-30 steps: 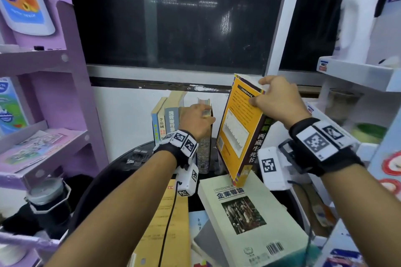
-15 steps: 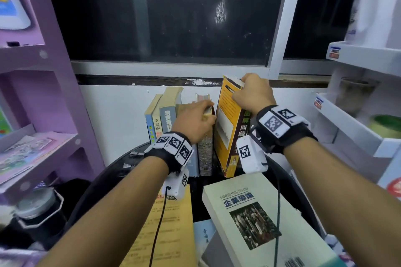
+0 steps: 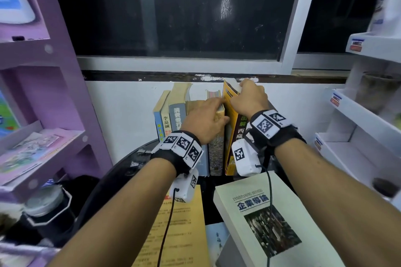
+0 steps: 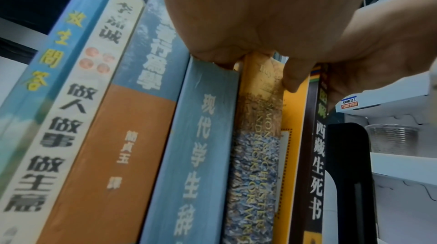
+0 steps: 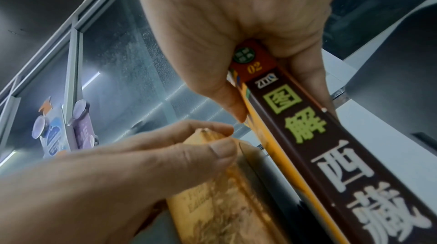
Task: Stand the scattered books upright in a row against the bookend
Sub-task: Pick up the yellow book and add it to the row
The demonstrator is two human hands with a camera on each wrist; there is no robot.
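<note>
While right hand (image 3: 247,99) grips the yellow brown-spined paperback (image 3: 231,132) by its top, upright at row's right end, left hand (image 3: 206,119) apparently pinches the neighbouring mottled tan book (image 3: 216,154).

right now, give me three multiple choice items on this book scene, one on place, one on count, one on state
1. Where is the yellow book?
A. right end of the upright row
B. flat on the table
C. on the purple shelf

2. How many books stand left of the yellow one?
A. two
B. five
C. eight

3. What is the right hand doing?
A. hanging open
B. gripping the yellow book's top
C. holding a bottle

Key: 1 A, it stands rightmost beside the mottled-spine book. 2 B, the left wrist view shows five spines before it. 3 B, its fingers and thumb curl over the top edge; the left hand steadies the neighbouring book.
</note>
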